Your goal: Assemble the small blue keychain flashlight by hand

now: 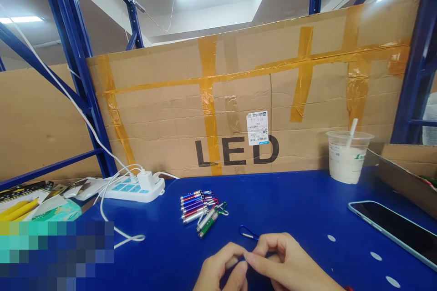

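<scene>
My left hand [221,267] and my right hand [287,259] meet at the bottom middle, fingertips almost touching. Both are closed, thumbs against curled fingers. Whatever they pinch is too small or hidden to make out. A blue carabiner clip [248,233] shows just beyond my right index finger; I cannot tell whether it is attached to something in my hand. Farther off, several small metal keychain flashlights [196,204] in red, blue, purple and silver lie side by side. At the front of that group, a green flashlight [208,227] has a carabiner clip on its end.
A white power strip [136,191] with cables sits at the left, beside packages [44,202]. On the right are a plastic cup with a straw [346,159], a phone [398,227] and a cardboard box [396,182]. A cardboard panel [164,127] stands behind the blue tabletop [273,200].
</scene>
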The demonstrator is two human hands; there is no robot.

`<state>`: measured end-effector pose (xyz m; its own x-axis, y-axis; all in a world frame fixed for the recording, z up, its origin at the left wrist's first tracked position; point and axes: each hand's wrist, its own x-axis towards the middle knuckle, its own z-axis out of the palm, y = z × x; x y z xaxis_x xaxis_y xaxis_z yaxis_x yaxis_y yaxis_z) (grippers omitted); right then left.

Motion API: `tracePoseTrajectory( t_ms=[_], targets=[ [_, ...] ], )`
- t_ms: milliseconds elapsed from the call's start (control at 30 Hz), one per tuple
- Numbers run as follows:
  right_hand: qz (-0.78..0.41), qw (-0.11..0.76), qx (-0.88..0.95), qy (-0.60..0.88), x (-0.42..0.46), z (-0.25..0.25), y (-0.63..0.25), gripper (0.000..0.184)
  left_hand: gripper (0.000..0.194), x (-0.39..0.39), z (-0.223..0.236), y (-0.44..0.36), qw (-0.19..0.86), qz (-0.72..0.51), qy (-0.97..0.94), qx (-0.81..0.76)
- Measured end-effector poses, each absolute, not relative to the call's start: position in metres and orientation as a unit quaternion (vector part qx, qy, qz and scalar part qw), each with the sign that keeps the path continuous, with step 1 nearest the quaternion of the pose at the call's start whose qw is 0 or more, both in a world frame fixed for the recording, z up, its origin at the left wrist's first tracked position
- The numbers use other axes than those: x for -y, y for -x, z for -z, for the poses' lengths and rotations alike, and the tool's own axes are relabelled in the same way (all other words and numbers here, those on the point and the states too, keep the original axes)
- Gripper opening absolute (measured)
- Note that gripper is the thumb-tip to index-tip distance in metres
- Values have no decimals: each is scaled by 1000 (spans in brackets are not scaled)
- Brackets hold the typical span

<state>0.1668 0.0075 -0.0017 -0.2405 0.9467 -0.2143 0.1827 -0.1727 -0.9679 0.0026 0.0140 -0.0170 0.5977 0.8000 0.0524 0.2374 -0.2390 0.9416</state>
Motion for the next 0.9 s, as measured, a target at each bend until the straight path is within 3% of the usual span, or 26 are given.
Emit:
tracePoseTrajectory(
  t_ms=[600,900],
  targets=[
    [-573,346,565,482,-4,-3,-167,60,53,-13,13,-3,488,-292,-749,-341],
    [-539,353,609,463,-9,4,-169,48,46,-12,9,-5,460,-310,-756,-348]
  ],
)
